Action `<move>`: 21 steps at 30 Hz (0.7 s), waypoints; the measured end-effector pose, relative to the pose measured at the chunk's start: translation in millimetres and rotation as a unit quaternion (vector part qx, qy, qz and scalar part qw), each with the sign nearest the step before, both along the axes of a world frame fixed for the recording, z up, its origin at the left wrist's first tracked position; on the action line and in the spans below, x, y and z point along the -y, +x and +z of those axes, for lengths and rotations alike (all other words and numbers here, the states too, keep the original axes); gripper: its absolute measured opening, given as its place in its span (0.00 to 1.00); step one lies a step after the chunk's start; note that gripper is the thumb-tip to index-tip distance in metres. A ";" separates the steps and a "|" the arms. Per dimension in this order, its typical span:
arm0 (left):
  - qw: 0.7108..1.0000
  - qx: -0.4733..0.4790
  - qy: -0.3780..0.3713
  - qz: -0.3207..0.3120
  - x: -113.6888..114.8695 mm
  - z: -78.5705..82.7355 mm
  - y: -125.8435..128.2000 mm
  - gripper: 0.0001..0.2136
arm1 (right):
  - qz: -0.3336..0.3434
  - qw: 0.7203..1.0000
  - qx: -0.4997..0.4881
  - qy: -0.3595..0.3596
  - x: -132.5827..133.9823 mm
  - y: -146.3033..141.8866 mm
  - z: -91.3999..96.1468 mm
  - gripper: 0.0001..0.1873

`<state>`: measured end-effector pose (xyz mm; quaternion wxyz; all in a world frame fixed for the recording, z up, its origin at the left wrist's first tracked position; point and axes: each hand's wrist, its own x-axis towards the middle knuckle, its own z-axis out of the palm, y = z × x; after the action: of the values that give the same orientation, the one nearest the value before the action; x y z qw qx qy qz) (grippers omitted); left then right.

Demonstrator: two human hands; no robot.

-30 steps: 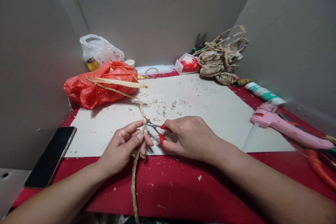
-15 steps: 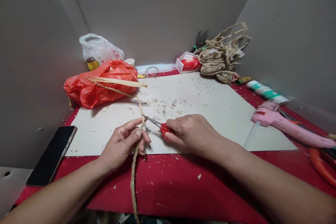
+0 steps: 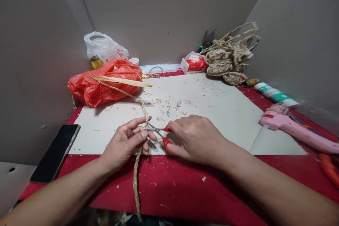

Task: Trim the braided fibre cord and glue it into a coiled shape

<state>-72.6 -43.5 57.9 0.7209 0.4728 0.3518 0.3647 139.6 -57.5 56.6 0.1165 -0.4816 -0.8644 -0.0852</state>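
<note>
Braided cord [image 3: 136,174]: is being pinched at the near edge of the white board [image 3: 217,113]; its lower length is being hung in front of that edge, its upper length being run across the board to the red plastic bag [image 3: 87,90] at the far left corner
Left hand [image 3: 125,143]: thumb and fingers are being pressed together on the cord, with the index finger being stretched toward the blades
Right hand [image 3: 194,136]: red-handled scissors [image 3: 166,145] are being gripped by their loops above the board's near part; blades are being held spread, tips at the cord; whether its full width is being straddled cannot be told
Cut risk: a left fingertip could be nicked, because the blades are being placed right beside it; strands could be severed if too deep a bite is being taken
Drag risk: the pale flat strip [image 3: 122,80] on the bag could be disturbed if the cord is being tugged
Edges: the board is being flanked by a smartphone [image 3: 55,153] on its left and a pink glue gun [image 3: 291,127] on its right
Room: the widest space is being offered over the board's right half
</note>
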 end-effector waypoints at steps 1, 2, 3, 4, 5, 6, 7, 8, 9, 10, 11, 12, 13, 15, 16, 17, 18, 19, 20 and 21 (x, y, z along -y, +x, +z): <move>1.000 -0.005 0.002 -0.002 0.9 1.2 0.2 0.21 | 0.001 1.000 0.006 0.010 0.2 -0.7 -0.4 0.13; 1.000 -0.011 0.005 -0.003 1.7 2.1 0.5 0.22 | 0.002 1.000 0.008 0.019 0.2 -1.2 -1.0 0.13; 1.000 -0.018 0.007 -0.002 2.3 2.7 0.7 0.23 | 0.003 1.000 0.008 0.029 0.2 -1.7 -1.8 0.13; 1.000 -0.025 0.008 0.000 2.7 2.9 0.9 0.23 | 0.002 0.999 0.006 0.037 0.2 -2.1 -2.8 0.13; 0.999 -0.032 0.009 0.004 2.9 2.8 1.0 0.24 | 0.001 0.999 0.005 0.043 0.1 -2.4 -3.9 0.13; 0.999 -0.038 0.009 0.007 3.0 2.4 1.1 0.24 | 0.000 0.999 0.006 0.049 -0.2 -2.5 -5.3 0.13; 0.999 -0.042 0.009 0.010 2.9 1.8 1.1 0.24 | -0.001 0.999 0.009 0.053 -0.8 -2.5 -6.8 0.12; 0.999 -0.045 0.010 0.012 2.7 1.3 1.1 0.24 | -0.002 0.998 0.014 0.059 -1.6 -2.1 -8.3 0.12; 0.999 -0.047 0.010 0.015 2.5 1.0 1.1 0.24 | -0.004 0.998 0.018 0.065 -2.7 -1.2 -9.8 0.12; 0.999 -0.048 0.009 0.017 2.3 0.8 1.1 0.23 | -0.008 0.997 0.022 0.071 -4.0 0.0 -11.1 0.12; 0.998 -0.051 0.008 0.020 2.2 1.0 1.2 0.22 | -0.012 0.997 0.022 0.076 -5.4 1.5 -12.0 0.12; 0.998 -0.055 0.008 0.024 2.1 1.4 1.4 0.21 | -0.017 0.997 0.017 0.078 -6.6 3.2 -12.5 0.12; 0.998 -0.059 0.008 0.028 2.1 1.9 1.6 0.20 | -0.020 0.997 0.008 0.075 -7.5 4.7 -12.4 0.13; 0.997 -0.066 0.011 0.037 2.1 2.9 1.9 0.18 | -0.017 0.998 -0.013 0.059 -7.8 6.5 -10.7 0.12; 0.997 -0.066 0.012 0.041 2.0 3.2 1.9 0.17 | -0.013 0.998 -0.024 0.048 -7.0 6.4 -9.3 0.12; 0.997 -0.065 0.013 0.044 2.0 3.3 1.9 0.17 | -0.009 0.999 -0.031 0.038 -5.8 5.6 -7.9 0.12; 0.997 -0.062 0.013 0.045 1.9 3.2 1.9 0.16 | -0.007 0.999 -0.032 0.030 -4.4 4.2 -6.6 0.13; 0.997 -0.060 0.013 0.045 1.7 2.9 1.8 0.16 | -0.006 0.999 -0.030 0.025 -2.8 2.4 -5.7 0.13; 0.997 -0.058 0.013 0.043 1.6 2.5 1.7 0.16 | -0.007 0.999 -0.025 0.024 -1.2 0.5 -5.2 0.13; 0.997 -0.058 0.014 0.041 1.5 2.1 1.6 0.16 | -0.009 1.000 -0.017 0.025 0.0 -1.4 -5.2 0.14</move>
<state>-71.0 -45.0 60.0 0.6772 0.4885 0.4069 0.3705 138.2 -57.6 51.4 0.1422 -0.4874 -0.8557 -0.0999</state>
